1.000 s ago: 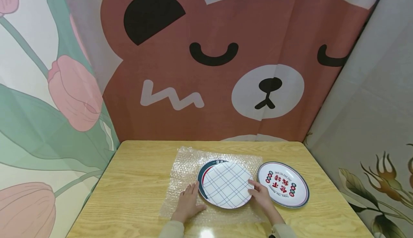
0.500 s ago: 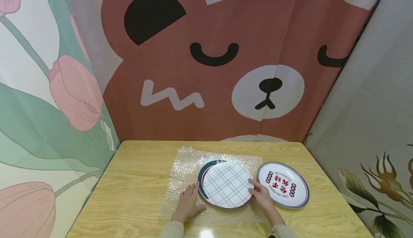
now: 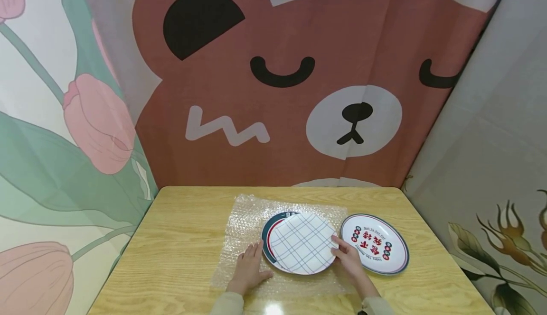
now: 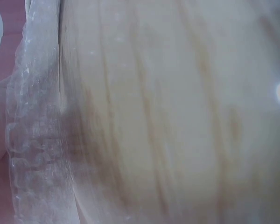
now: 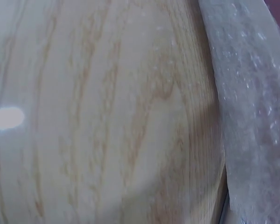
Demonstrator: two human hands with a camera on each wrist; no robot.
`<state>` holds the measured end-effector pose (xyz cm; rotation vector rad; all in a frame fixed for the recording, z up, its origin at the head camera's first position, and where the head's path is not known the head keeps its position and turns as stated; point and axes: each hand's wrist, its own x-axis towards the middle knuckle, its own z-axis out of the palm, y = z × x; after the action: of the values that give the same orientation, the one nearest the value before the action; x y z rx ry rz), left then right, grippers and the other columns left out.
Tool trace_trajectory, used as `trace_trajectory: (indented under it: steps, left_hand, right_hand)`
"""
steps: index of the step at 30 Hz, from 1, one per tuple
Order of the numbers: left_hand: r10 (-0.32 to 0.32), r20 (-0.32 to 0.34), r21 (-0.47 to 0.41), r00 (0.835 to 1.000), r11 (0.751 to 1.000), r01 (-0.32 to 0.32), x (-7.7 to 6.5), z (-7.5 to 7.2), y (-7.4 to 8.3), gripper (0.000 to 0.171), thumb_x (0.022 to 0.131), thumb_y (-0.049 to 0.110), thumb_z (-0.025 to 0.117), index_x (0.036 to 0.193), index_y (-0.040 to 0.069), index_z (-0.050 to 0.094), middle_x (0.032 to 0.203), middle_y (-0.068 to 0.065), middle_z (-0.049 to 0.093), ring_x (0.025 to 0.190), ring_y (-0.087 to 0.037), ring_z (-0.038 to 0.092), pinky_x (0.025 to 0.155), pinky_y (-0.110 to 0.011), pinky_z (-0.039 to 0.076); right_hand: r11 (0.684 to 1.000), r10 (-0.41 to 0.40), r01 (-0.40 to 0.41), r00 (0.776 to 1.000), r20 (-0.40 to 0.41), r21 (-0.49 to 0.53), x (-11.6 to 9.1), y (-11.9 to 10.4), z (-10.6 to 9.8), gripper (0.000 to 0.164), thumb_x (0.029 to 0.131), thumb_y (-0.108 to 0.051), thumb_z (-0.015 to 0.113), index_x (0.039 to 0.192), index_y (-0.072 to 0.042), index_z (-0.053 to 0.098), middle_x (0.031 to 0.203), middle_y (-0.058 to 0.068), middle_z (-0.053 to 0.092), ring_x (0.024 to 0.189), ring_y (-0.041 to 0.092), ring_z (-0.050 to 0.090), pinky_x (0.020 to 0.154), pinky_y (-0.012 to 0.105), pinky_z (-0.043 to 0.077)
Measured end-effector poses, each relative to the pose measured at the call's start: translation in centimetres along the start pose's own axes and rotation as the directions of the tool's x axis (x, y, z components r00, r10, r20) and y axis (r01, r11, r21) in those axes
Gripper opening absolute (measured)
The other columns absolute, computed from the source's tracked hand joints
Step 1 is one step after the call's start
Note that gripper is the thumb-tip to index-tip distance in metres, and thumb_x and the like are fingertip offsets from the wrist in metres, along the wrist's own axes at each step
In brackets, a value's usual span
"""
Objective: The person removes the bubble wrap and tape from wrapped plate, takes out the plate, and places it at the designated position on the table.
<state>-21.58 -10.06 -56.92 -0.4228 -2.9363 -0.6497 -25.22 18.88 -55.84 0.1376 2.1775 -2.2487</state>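
Observation:
In the head view, a white plate with thin blue grid lines [image 3: 302, 244] overlaps a dark-blue-rimmed plate [image 3: 267, 232] that has a red ring. My right hand [image 3: 349, 260] pinches the grid plate's right rim between thumb and fingers. Beneath both plates spreads a sheet of bubble wrap [image 3: 243, 215]. To the left of the plates, my left hand [image 3: 249, 267] rests on the wrap, fingers straight, fingertips right at the blue rim. Both wrist views show the wrap's edge, at the left in one [image 4: 37, 140] and at the right in the other [image 5: 252, 112]; neither shows a hand.
Close on the right lies an oval-looking white plate with red characters and a blue rim [image 3: 380, 246]. Everything sits on a wood-grain table [image 3: 171, 248]. A bear-print curtain [image 3: 239, 163] hangs behind it, with flower-print curtains at both sides.
The grid plate has shifted slightly right and away from me with my right hand, still pinched at its rim. My left hand has stayed in place.

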Motion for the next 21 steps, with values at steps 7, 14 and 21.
trace_trajectory:
  steps: [7, 14, 21]
  left_hand:
    - [0.005, 0.003, -0.004, 1.000, 1.000, -0.005, 0.02, -0.16, 0.06, 0.089, 0.067, 0.042, 0.072, 0.132, -0.006, 0.034, 0.127, -0.026, 0.042, 0.118, -0.042, 0.036, 0.091, -0.055, 0.032]
    - [0.033, -0.024, -0.006, 0.999, 0.999, -0.034, -0.01, -0.02, -0.13, 0.089, 0.066, 0.040, 0.074, 0.131, -0.007, 0.035, 0.127, -0.026, 0.043, 0.116, -0.042, 0.038, 0.088, -0.056, 0.034]
    - [0.037, -0.036, 0.031, 0.999, 0.999, -0.036, 0.07, 0.39, -0.39, 0.092, 0.067, 0.045, 0.071, 0.134, -0.004, 0.032, 0.126, -0.024, 0.044, 0.116, -0.040, 0.039, 0.088, -0.054, 0.035]
  right_hand:
    - [1.000, -0.005, 0.005, 1.000, -0.019, 0.002, -0.06, -0.07, -0.37, 0.043, 0.083, 0.010, 0.048, 0.125, 0.016, 0.037, 0.129, 0.032, 0.037, 0.076, 0.009, 0.058, 0.063, 0.024, 0.051]
    - [0.998, 0.036, -0.035, 0.999, -0.031, 0.044, -0.30, -0.26, -0.58, 0.046, 0.084, 0.008, 0.047, 0.127, 0.015, 0.034, 0.120, 0.028, 0.047, 0.077, 0.011, 0.058, 0.066, 0.027, 0.052]
    - [0.998, 0.037, -0.034, 0.998, -0.047, 0.060, -0.46, -0.59, -0.90, 0.046, 0.085, 0.007, 0.047, 0.129, 0.013, 0.033, 0.115, 0.025, 0.051, 0.076, 0.010, 0.058, 0.067, 0.026, 0.051]
